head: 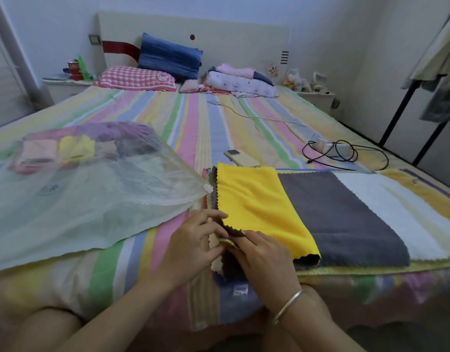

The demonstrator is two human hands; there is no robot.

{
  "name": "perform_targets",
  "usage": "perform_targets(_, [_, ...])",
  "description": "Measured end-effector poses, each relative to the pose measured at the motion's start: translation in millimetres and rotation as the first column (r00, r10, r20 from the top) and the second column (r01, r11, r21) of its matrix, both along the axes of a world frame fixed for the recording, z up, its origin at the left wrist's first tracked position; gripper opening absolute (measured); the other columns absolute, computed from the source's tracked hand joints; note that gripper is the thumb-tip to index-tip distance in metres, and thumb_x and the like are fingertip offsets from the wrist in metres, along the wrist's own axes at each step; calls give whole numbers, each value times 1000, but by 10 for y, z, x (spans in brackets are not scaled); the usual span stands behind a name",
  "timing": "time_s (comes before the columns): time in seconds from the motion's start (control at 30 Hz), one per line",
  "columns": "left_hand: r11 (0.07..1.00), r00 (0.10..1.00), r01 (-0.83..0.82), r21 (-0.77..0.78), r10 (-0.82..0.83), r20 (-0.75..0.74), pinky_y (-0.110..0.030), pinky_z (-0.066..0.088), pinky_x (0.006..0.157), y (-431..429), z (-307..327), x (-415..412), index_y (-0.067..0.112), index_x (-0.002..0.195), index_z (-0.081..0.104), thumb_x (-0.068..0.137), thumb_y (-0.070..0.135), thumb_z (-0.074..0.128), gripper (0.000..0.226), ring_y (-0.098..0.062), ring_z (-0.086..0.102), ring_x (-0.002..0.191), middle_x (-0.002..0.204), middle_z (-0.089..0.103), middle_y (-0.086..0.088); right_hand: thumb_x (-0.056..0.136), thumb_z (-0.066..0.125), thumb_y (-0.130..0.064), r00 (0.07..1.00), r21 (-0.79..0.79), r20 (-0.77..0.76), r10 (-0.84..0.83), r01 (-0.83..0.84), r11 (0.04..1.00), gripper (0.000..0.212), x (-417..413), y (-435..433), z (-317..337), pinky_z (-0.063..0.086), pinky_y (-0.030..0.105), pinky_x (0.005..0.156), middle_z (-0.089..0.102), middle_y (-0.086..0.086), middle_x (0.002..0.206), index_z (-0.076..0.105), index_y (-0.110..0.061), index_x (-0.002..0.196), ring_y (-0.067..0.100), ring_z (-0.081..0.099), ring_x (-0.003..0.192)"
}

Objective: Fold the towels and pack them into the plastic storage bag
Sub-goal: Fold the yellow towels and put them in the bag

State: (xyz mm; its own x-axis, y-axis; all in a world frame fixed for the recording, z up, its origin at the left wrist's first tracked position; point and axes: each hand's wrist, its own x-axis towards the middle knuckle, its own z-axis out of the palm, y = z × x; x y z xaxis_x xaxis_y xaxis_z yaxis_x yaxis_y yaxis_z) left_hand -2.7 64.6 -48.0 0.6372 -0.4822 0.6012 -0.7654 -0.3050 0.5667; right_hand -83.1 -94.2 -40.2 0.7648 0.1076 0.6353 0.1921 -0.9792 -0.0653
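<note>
Bare forearms; thin silver bangle (pixel 287 306) on right wrist.

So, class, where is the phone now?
Head view, centre: the phone lies on the bed just beyond the yellow towel, left of the black cable.

left hand (pixel 193 241), right hand (pixel 265 261), fingers (pixel 212 223) pinching

A phone (pixel 241 158) lies on the striped bed (pixel 193 118).
</note>
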Motion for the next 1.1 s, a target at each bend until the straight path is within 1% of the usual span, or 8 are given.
perform_targets(0.27, [950,934,304,68,-283,-217,-25,42,102,-266,623,475,24,86,77,71,48,76,28,1,49,127,109,72,15,87,57,-33,992,215,-69,105,-88,973,19,6,-389,674,42,23,53,64,-9,71,72,-23,83,11,55,63])
perform_targets(0.53, [981,995,103,166,-103,-14,-44,50,71,-640,820,782,13,85,71,69,64,62,54,-18,64,79,83,70,-2,84,61,-15,997,523,40,66,-77,849,19,12,-737,1715,40,16,57,57,-17,61,60,-30,71,4,52,60])
perform_targets(0.67, [988,986,100,118,-83,-143,-31,50,68,-611,720,769,15,82,76,65,79,54,70,-10,64,70,78,72,4,89,58,-14,997,670,72,38,-77,738,17,-91,-870,2105,34,23,49,54,2,60,66,-17,75,9,41,51])
perform_targets(0.73, [987,973,116,112,-90,-215,-32,45,60,-545,680,730,1,78,73,62,89,51,92,-21,59,59,68,68,-8,90,58,-16,998,697,62,21,-59,715,15,-147,-959,2201,38,28,52,58,19,67,69,-12,80,16,46,56])
perform_targets(0.87, [986,945,152,71,-124,-302,-28,28,55,-306,645,608,-3,62,57,67,69,67,73,-13,37,52,53,41,-9,87,60,-21,1000,760,21,-15,-6,650,25,-309,-1188,2197,50,46,61,57,37,88,64,4,89,37,55,62])
perform_targets(0.93, [982,928,181,48,-155,-338,-29,28,57,-130,701,515,-1,59,54,70,62,72,67,-14,36,54,55,39,-16,90,59,-18,998,815,-13,-56,43,578,17,-415,-1272,2139,55,57,68,62,33,90,69,-5,85,45,61,70])
perform_targets(1.0, [987,905,158,-21,-154,-396,-34,33,57,35,820,442,-7,66,60,70,62,74,71,-21,39,54,59,46,-24,93,57,-16,995,869,-61,-76,90,487,22,-504,-1338,2048,56,46,71,70,13,82,69,-26,78,26,66,68])
perform_targets(1.1, [986,873,56,-154,-123,-471,-46,53,76,198,1108,342,-8,84,71,69,65,74,74,-32,62,69,76,68,-21,93,57,-15,992,932,-115,-58,128,339,20,-571,-1429,1909,53,44,81,66,0,85,63,-28,79,21,63,80])
